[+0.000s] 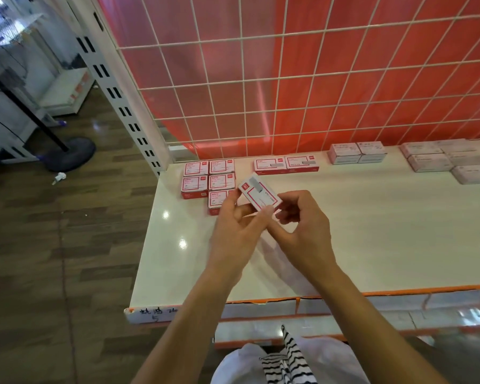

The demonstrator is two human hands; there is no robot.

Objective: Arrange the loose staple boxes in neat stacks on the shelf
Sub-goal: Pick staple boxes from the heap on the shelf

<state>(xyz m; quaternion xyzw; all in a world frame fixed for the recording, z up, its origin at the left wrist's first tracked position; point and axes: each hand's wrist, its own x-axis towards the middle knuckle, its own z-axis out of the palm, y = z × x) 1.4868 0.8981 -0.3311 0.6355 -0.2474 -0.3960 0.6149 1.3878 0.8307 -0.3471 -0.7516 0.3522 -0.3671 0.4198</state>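
Both hands hold one box (261, 193) in the air just above the shelf (358, 231), in front of the red stacks (196, 178) at the shelf's left end. The left hand (234, 231) pinches the box's near-left side with thumb and fingers (230, 199). The right hand (302, 228) curls its fingers round the lower-right end.

This looks like the turning step, squaring the box before it is placed. Its printed face is up and tilted toward the camera. Its long axis runs from upper left to lower right, with the red logo corner at upper left. Next it likely needs turning to match the stacked boxes, then lowering flush into the open spot.
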